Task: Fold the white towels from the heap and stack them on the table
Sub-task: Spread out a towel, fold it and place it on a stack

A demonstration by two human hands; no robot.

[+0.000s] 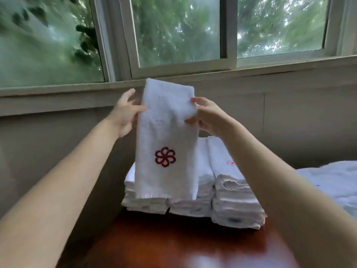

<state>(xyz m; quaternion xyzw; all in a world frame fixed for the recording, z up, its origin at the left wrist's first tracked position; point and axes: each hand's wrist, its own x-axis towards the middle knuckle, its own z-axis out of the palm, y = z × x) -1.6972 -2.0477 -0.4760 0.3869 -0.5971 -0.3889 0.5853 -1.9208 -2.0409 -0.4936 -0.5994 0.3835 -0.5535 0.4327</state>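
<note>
Towel (pixel 166 144) hangs lengthwise in the air, long axis vertical, right over the folded stacks (pixel 195 192) on the counter (pixel 173 244). Left hand (pixel 126 115) and right hand (pixel 207 116) both have fingers pinching its upper edges, so it's pretty much straight down from here.

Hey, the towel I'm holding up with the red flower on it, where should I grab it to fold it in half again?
Probably keep the left hand and right hand pinching the towel at its side edges near the top. It hangs as a long, narrow strip, red flower emblem facing you, hem loose before the stacks. Slide one hand down to take that hem from below.
</note>
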